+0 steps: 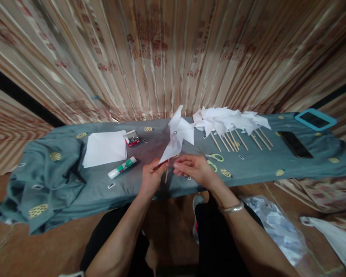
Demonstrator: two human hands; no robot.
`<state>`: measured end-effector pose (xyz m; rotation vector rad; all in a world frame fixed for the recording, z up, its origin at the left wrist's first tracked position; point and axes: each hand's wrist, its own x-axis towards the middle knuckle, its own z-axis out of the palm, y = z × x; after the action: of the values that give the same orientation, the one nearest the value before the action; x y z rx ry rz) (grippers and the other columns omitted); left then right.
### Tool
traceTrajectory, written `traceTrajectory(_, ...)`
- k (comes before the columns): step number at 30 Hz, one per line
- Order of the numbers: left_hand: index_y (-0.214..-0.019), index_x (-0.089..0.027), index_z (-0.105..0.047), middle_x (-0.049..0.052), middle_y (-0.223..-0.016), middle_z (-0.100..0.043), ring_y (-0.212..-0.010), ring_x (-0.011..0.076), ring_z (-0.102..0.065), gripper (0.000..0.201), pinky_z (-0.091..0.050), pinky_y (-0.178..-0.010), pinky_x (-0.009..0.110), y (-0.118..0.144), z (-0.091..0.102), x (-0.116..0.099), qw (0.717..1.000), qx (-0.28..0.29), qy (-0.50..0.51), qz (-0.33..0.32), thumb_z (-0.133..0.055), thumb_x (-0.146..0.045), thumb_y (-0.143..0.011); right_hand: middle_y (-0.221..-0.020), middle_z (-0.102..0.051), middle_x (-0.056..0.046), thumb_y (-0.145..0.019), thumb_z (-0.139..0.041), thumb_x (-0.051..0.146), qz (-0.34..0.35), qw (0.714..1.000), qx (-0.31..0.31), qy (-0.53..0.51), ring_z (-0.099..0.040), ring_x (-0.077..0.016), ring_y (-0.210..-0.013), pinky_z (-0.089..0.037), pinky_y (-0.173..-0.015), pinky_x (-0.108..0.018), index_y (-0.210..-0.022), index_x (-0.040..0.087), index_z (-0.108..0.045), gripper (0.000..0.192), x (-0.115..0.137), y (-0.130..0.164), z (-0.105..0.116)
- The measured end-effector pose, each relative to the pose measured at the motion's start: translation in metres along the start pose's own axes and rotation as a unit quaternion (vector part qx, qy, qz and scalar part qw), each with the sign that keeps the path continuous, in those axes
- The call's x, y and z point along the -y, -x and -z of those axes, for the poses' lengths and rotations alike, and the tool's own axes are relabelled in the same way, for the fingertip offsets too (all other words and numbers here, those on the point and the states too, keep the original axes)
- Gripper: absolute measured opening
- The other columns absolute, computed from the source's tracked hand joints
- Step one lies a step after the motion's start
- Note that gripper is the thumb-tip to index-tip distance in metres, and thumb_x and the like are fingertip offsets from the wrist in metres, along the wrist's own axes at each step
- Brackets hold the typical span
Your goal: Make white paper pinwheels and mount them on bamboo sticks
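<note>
A white paper pinwheel [178, 132] with a metal pin at its centre stands over a grey-green cloth-covered bench [256, 165]. My left hand [151, 177] grips the lower tip of the pinwheel and its thin wooden stick [166, 175]. My right hand [194, 169] pinches close beside it, fingertips almost touching the left hand; I cannot tell whether it holds the stick. A silver bangle [233, 208] sits on my right wrist.
Several finished white pinwheels on sticks [233, 125] lie to the right. Green-handled scissors [215, 159], a glue stick [122, 167], white paper sheets [105, 148], a red pin box [132, 138], a black phone [295, 144] and a blue-cased tablet [315, 119] lie on the cloth. Plastic bags [276, 227] lie on the floor.
</note>
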<state>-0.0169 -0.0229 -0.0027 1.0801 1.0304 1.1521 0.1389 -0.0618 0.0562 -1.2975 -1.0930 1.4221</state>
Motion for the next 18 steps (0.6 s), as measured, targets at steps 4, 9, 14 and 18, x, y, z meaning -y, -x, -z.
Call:
traceTrajectory(4,-0.076,-0.019,-0.079,0.003,-0.08,-0.077,-0.077,0.0185,-0.067,0.026,-0.051,-0.081,0.031,0.002,0.002,-0.004,0.999,-0.01,-0.01,0.035,-0.082,-0.036,-0.056,-0.063,-0.07,-0.002,-0.073,-0.073,0.049,0.121,0.976,-0.155,0.089,-0.063,-0.0154,-0.057,-0.051,-0.059,-0.03,-0.078,0.019,-0.069,0.03,0.007,0.004,0.025)
traceTrajectory(9,-0.077,-0.018,-0.079,0.006,-0.077,-0.077,-0.073,0.0202,-0.067,0.032,-0.053,-0.074,0.032,0.005,0.004,-0.005,0.998,0.011,-0.047,0.048,-0.083,-0.039,-0.054,-0.099,-0.074,-0.006,-0.069,-0.075,0.036,0.217,0.913,-0.305,0.16,-0.067,-0.0188,-0.083,-0.052,-0.082,-0.036,-0.107,0.02,-0.067,0.043,0.001,-0.011,0.054)
traceTrajectory(14,-0.078,-0.019,-0.08,0.005,-0.083,-0.077,-0.078,0.0198,-0.067,0.026,-0.053,-0.077,0.031,0.003,0.003,-0.004,0.999,0.018,-0.038,0.021,-0.081,-0.036,-0.058,-0.069,-0.071,0.002,-0.065,-0.079,0.04,0.133,0.968,-0.209,0.041,-0.062,-0.0131,-0.061,-0.048,-0.062,-0.027,-0.097,0.019,-0.067,0.041,-0.005,-0.018,0.043)
traceTrajectory(18,-0.078,-0.019,-0.08,0.004,-0.081,-0.076,-0.076,0.018,-0.066,0.023,-0.052,-0.074,0.028,-0.001,0.004,-0.003,0.999,0.008,-0.037,-0.003,-0.078,-0.034,-0.06,-0.067,-0.071,0.002,-0.054,-0.087,0.043,0.034,0.992,-0.093,-0.073,-0.064,-0.013,-0.06,-0.047,-0.056,-0.024,-0.091,0.019,-0.067,0.048,0.0,-0.005,0.015)
